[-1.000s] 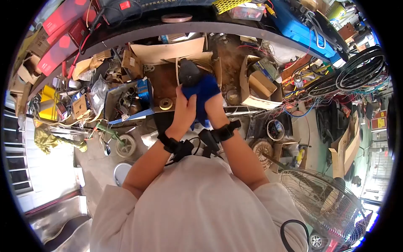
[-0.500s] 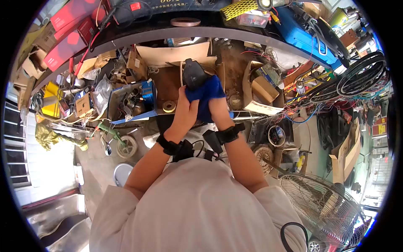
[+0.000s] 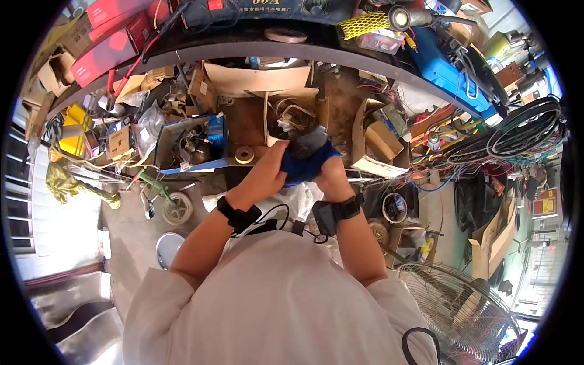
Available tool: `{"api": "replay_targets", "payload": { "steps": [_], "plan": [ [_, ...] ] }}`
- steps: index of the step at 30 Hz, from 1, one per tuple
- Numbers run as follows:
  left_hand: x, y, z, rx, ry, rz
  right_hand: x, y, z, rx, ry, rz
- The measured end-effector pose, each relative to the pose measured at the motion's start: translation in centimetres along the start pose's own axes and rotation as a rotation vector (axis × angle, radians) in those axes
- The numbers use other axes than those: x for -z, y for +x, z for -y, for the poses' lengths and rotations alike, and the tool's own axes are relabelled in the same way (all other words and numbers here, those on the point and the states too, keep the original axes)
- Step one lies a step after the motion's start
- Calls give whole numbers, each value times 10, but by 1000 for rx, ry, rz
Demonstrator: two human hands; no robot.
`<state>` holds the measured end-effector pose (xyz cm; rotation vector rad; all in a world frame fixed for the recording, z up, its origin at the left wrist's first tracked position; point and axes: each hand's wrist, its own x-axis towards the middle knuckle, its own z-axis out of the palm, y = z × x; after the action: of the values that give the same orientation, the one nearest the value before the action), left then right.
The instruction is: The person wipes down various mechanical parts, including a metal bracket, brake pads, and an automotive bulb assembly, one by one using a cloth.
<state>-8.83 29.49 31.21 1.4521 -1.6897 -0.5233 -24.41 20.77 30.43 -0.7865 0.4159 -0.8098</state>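
Note:
Both of my hands are raised together in front of my chest, at the edge of the cluttered shelf. A black rounded part (image 3: 309, 142), smeared by motion, sticks out above a blue cloth (image 3: 306, 168). My left hand (image 3: 266, 175) is closed at the left side of the part, its thumb lying against the cloth. Bunched in my right hand (image 3: 333, 177) is the right end of the cloth, pressed up to the part. The cloth hides the part's lower side and some fingertips. Dark bands with small boxes are strapped around both wrists.
Just beyond the hands stands an open carton (image 3: 272, 115) with coiled pieces inside. A roll of tape (image 3: 244, 154) and a blue-edged box (image 3: 190, 146) lie left. A workbench edge (image 3: 255, 51) runs across the far side. A wire-caged fan (image 3: 459, 304) stands at right.
The black part and cloth have come down toward my body and slightly right, and the part has tipped. Both hands moved with them. The view has shifted a little.

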Motion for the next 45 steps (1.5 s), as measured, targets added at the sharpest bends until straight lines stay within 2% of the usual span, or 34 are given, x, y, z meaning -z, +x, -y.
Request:
{"api": "replay_targets", "payload": {
  "steps": [2,6,7,9,11,12,14,16,17,20,21,24,26,27,30,31,34,35,36,38,40,42,43,45],
  "plan": [
    [0,-2,3,175,-182,39,-9,0,6,-72,28,-32],
    [0,1,1,379,-464,-72,-10,-9,21,-87,-85,41],
    [2,1,0,437,-554,-91,10,-14,15,-119,-129,16],
    [2,0,4,566,-759,-179,38,-17,10,-318,-80,92],
    [6,-4,9,326,-678,-254,56,-28,23,-516,-106,165],
    [13,-3,12,340,-759,-253,65,-36,30,-403,-523,225],
    [27,1,11,394,-933,-280,121,-47,11,-325,52,369],
    [37,1,9,476,-1116,-334,89,-60,36,-320,235,409],
    [43,-2,13,471,-1043,-285,78,-63,46,-318,327,427],
    [41,-2,10,501,-1239,-319,144,-43,34,-131,431,262],
    [41,-2,5,496,-1174,-271,158,-33,32,-50,429,208],
    [35,-7,-4,462,-1015,-158,71,-17,51,32,477,354],
    [23,-8,3,411,-959,-109,19,-16,69,137,28,271],
    [34,-5,-19,386,-780,-67,-3,-22,72,137,41,277],
    [27,-5,-22,279,-623,-92,-25,-25,63,159,69,144],
    [26,-5,-24,246,-502,-113,-32,-26,62,212,-41,78],
    [23,-8,-26,116,-139,-152,-44,-28,81,-11,-108,-167],
    [20,-10,-21,53,-17,-145,-46,-27,85,-31,-6,-139],
    [18,-11,-17,-14,105,-136,-51,-30,88,-38,-31,-116],
    [17,-11,-18,27,29,-142,-58,-33,92,-51,-87,-67],
    [16,-13,-16,50,-75,-164,-29,-30,80,42,-578,-30],
    [20,-13,-20,71,-212,-136,-22,-26,70,217,-713,46],
    [22,-13,-21,82,-279,-122,-33,-28,68,192,-564,-95],
    [19,-16,-18,107,-332,-71,-19,-22,58,532,-998,-88]
  ]
}}
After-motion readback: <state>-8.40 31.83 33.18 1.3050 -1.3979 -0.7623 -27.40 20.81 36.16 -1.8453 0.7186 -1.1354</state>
